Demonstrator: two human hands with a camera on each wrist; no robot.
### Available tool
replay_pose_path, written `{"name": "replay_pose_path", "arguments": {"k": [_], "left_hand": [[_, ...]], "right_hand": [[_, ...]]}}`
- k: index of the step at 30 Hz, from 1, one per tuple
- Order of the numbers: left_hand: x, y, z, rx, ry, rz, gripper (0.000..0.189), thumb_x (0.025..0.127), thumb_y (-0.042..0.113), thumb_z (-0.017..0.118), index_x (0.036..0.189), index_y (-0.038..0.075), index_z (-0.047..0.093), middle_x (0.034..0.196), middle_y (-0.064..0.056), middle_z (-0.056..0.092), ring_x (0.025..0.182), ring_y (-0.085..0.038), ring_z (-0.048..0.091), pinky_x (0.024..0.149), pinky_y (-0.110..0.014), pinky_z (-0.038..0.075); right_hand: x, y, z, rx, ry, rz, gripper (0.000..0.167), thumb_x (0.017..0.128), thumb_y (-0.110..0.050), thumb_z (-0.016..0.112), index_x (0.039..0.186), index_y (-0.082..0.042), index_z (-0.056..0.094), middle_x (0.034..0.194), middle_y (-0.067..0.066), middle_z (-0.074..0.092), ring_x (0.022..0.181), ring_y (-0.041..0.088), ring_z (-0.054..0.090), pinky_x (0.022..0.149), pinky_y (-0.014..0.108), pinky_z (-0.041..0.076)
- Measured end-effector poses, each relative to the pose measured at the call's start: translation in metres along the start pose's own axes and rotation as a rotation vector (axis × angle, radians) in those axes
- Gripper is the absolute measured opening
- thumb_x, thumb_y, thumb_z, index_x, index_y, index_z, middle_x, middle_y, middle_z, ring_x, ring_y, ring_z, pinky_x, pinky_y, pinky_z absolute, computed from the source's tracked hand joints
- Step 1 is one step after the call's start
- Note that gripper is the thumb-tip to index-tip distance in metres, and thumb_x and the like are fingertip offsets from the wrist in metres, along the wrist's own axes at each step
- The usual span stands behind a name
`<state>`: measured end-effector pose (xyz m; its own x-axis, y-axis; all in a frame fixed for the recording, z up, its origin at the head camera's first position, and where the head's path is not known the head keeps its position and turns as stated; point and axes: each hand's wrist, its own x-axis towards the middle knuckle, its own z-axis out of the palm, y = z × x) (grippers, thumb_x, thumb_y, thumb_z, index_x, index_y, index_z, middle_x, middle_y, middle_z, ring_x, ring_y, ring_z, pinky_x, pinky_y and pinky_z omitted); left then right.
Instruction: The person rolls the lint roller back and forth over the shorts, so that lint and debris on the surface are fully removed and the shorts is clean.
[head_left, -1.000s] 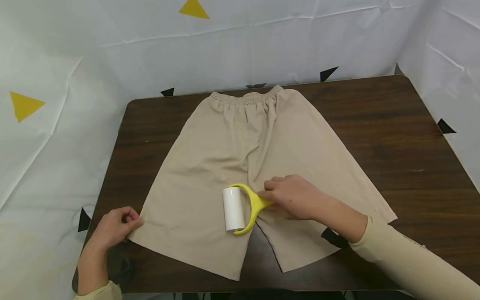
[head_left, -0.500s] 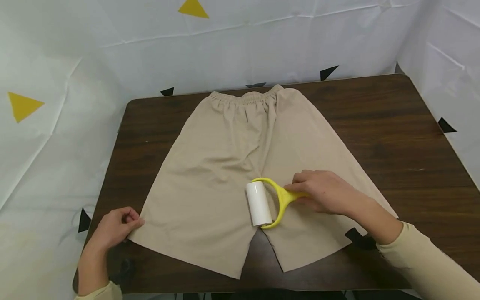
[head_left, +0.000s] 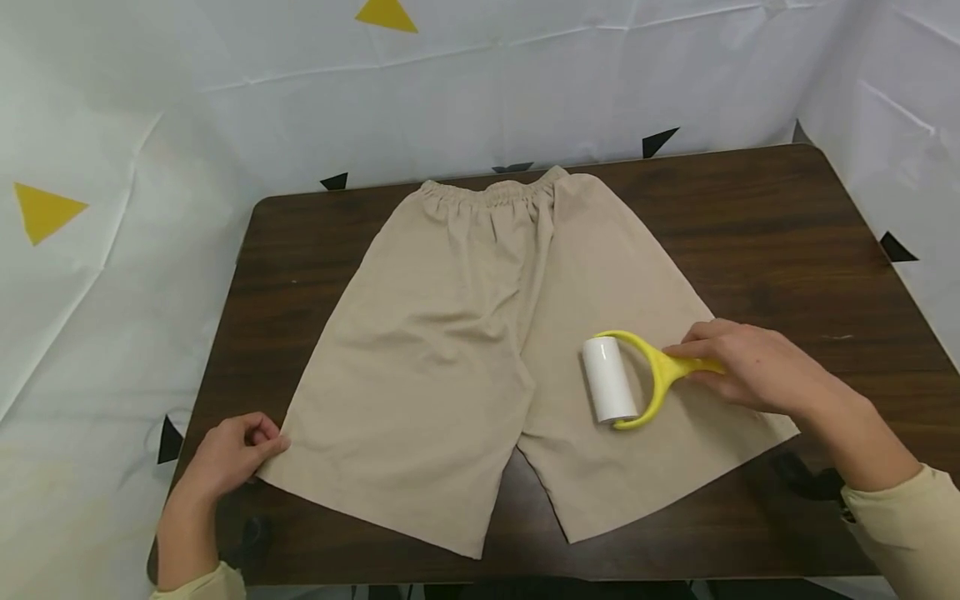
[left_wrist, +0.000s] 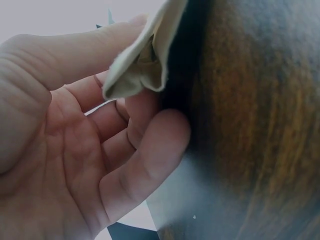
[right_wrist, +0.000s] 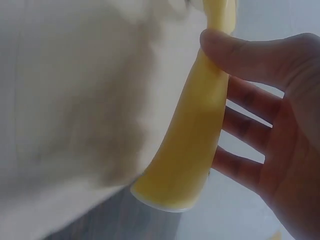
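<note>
Beige shorts [head_left: 420,400] with a gathered elastic waistband lie spread on the dark wooden table, legs toward me. My left hand [head_left: 228,454] pinches the outer hem corner of the left-side leg between thumb and fingers; the left wrist view shows the folded hem [left_wrist: 137,70] there, lifted slightly off the wood. My right hand [head_left: 765,367] grips the yellow handle of a lint roller [head_left: 609,379], whose white roll rests on the right-side leg. In the right wrist view, thumb and fingers hold the flared handle [right_wrist: 192,135] from either side.
The brown table [head_left: 787,250] has rounded corners and extends beyond the shorts on both sides. White sheeting [head_left: 480,92] walls it in at the back and sides, marked with black triangles [head_left: 660,142] and yellow triangles [head_left: 48,212].
My right hand has drawn the lint roller rightward, from the left-side leg across the crotch onto the right-side leg. The left hand has stayed at the hem corner.
</note>
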<state>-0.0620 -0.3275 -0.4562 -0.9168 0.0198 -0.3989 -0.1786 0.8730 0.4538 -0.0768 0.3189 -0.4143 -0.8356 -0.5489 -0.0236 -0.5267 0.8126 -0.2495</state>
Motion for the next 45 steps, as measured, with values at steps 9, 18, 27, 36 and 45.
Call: {"name": "replay_pose_path", "arguments": {"k": [9,18,27,36,45], "left_hand": [[0.000,0.001,0.001,0.000,0.003,0.006,0.024,0.088,0.026,0.073,0.089,0.004,0.063,0.072,-0.003,0.056,0.059,-0.018,0.054,0.053,-0.033,0.046],[0.002,0.000,-0.001,0.009,0.003,0.008,0.026,0.088,0.028,0.074,0.089,0.004,0.063,0.072,-0.003,0.056,0.059,-0.017,0.053,0.053,-0.033,0.045],[0.002,0.000,0.000,-0.004,-0.006,-0.002,0.027,0.088,0.028,0.074,0.089,0.004,0.062,0.073,-0.004,0.055,0.060,-0.018,0.053,0.053,-0.033,0.047],[0.000,-0.001,0.000,0.018,-0.002,0.000,0.028,0.088,0.030,0.073,0.089,0.005,0.063,0.073,-0.003,0.056,0.061,-0.017,0.052,0.054,-0.033,0.043],[0.000,0.001,0.000,0.009,-0.003,-0.011,0.027,0.088,0.029,0.073,0.090,0.004,0.062,0.073,-0.003,0.056,0.060,-0.018,0.053,0.054,-0.033,0.044]], "right_hand": [[-0.027,0.051,-0.015,-0.043,-0.013,0.180,0.041,0.076,-0.005,0.082,0.116,-0.007,0.072,0.102,0.004,0.066,0.085,0.022,0.060,0.070,0.045,0.050],[-0.037,0.067,-0.019,-0.075,-0.017,0.264,0.038,0.077,-0.002,0.080,0.114,-0.001,0.070,0.102,0.013,0.065,0.084,0.030,0.060,0.072,0.052,0.050],[-0.025,0.044,-0.015,-0.052,-0.017,0.205,0.039,0.077,-0.006,0.081,0.115,-0.006,0.071,0.103,0.007,0.065,0.086,0.024,0.059,0.072,0.047,0.051],[0.003,-0.003,0.005,-0.066,0.054,-0.007,0.041,0.072,-0.010,0.086,0.110,-0.012,0.072,0.097,-0.001,0.063,0.083,0.015,0.056,0.062,0.035,0.050],[0.044,-0.051,0.022,-0.093,0.077,-0.139,0.035,0.074,-0.010,0.085,0.106,-0.011,0.070,0.091,-0.001,0.060,0.077,0.014,0.054,0.059,0.030,0.048]]}}
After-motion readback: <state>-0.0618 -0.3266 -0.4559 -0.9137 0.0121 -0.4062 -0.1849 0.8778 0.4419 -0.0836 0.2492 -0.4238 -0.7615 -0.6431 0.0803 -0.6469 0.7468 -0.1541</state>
